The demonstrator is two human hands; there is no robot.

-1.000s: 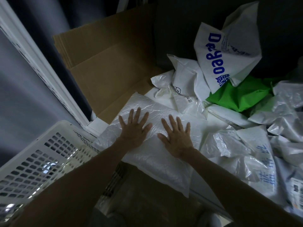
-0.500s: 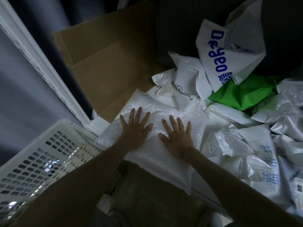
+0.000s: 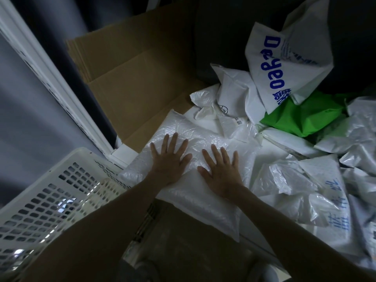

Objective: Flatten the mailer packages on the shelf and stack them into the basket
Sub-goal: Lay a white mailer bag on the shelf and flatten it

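A large white padded mailer (image 3: 203, 206) lies flat across the shelf's front edge, its near corner hanging over. My left hand (image 3: 168, 159) and my right hand (image 3: 220, 171) press on it side by side, palms down with fingers spread. A white perforated basket (image 3: 50, 190) stands below the shelf at the lower left, partly hidden by my left forearm. Several crumpled white mailers (image 3: 305, 190) are heaped on the shelf to the right.
Flattened cardboard sheets (image 3: 132, 78) lean at the back left of the shelf. A white bag with blue lettering (image 3: 284, 64) and a green bag (image 3: 303, 117) top the pile at the back right. A white shelf post (image 3: 53, 82) runs diagonally at the left.
Both hands stay flat on the padded mailer in nearly the same spot; the view has shifted only slightly.
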